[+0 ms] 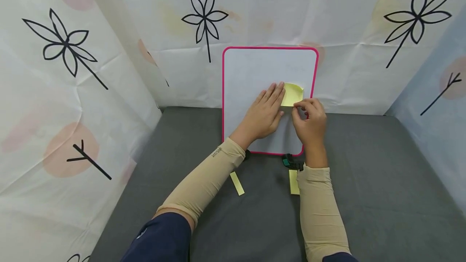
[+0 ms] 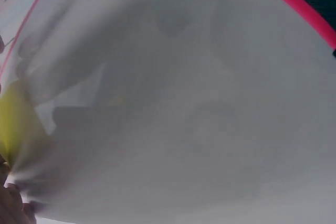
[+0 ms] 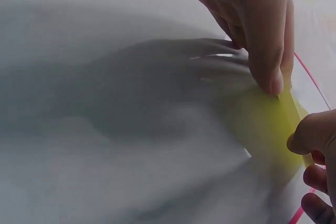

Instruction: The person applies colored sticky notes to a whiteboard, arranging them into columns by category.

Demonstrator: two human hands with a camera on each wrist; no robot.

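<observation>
A whiteboard (image 1: pixel 247 72) with a pink rim stands upright against the fabric backdrop. On its right half is a yellow sticky note (image 1: pixel 292 95), its upper right corner curling. My left hand (image 1: pixel 263 112) lies against the board with straight fingers, fingertips at the note's left edge. My right hand (image 1: pixel 311 120) pinches the note's lower right corner between thumb and index finger. In the right wrist view, the left hand (image 3: pixel 257 24) touches one end of the note (image 3: pixel 291 108) and the right hand (image 3: pixel 320 142) holds the other.
On the grey tabletop (image 1: pixel 382 181), a narrow yellow strip (image 1: pixel 237 184) lies near the left forearm. A yellow block (image 1: pixel 293 182) is partly hidden by the right sleeve (image 1: pixel 318 205). A black strapped device (image 1: pixel 292 162) hangs by the right wrist. Patterned fabric (image 1: pixel 120 31) walls surround the table.
</observation>
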